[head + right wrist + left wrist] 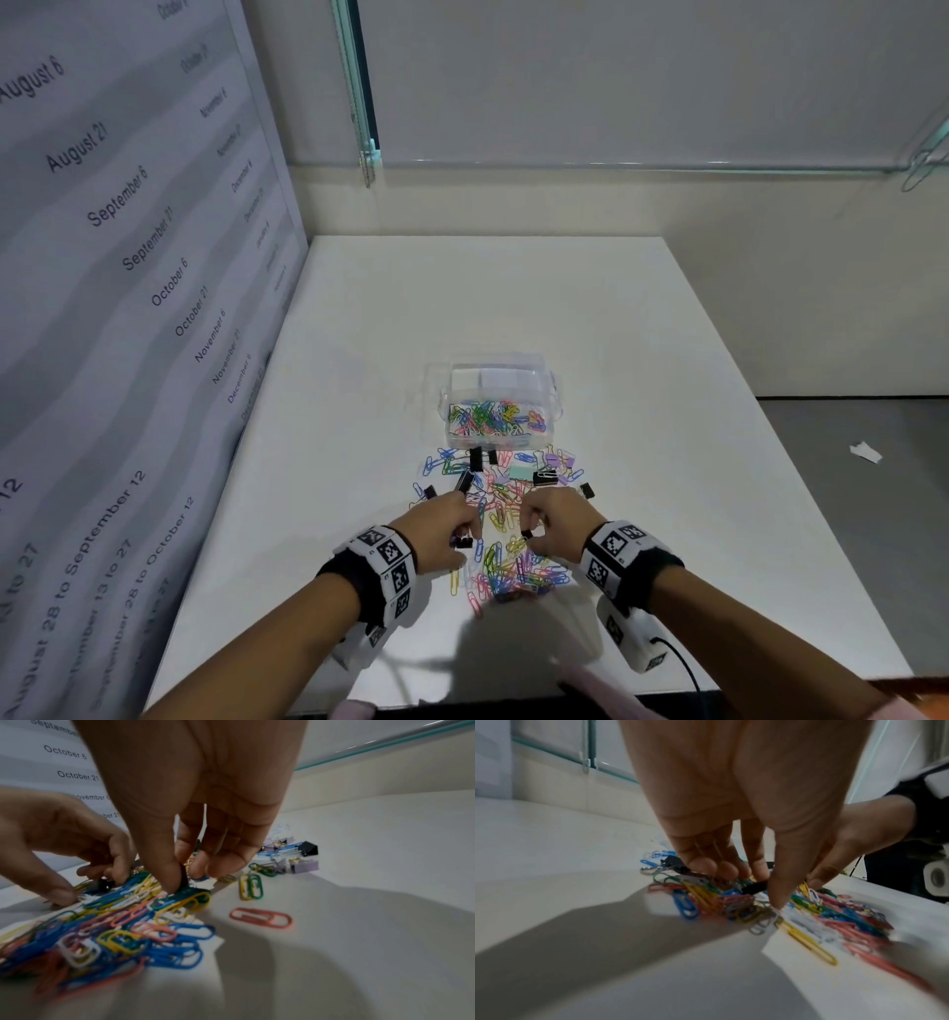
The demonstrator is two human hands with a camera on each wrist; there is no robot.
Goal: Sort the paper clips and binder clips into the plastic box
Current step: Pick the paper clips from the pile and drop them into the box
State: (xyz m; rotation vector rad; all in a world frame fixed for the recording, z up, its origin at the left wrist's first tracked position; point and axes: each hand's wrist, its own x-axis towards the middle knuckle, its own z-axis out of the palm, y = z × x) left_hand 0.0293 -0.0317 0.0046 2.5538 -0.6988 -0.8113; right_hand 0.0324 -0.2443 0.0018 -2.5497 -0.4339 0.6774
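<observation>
**Both hands down in the clip pile, each on a small black binder clip**

We have both hands over the loose pile of paper clips [506, 560] on the table [667, 360]. Our left hand [445, 532] pinches a small black binder clip [463, 541] between thumb and fingers; the left wrist view shows the dark clip at the fingertips, low against the pile. Our right hand [557, 527] pinches another black binder clip [527, 534] between thumb and forefinger, the other fingers curled beside it.

The plastic box [500, 403] sits just beyond the pile, open, with coloured paper clips already in its near compartment. The far compartment looks empty, though we can't be sure through the clear wall. More binder clips [545, 477], black and lilac, lie between the pile and the box.

Risks from here, as we judge it:
- Both pinches sit right in the tangle. A paper clip hooked on a binder clip's wire handle would ride along and land in the wrong compartment.
- Grips are fingertip-only on small clips; a slip drops one back into the pile.
- The box is light, clear plastic. A knock to its near wall while reaching over could slide it or spill sorted clips.
- The hands are close together and may collide on lift.
</observation>
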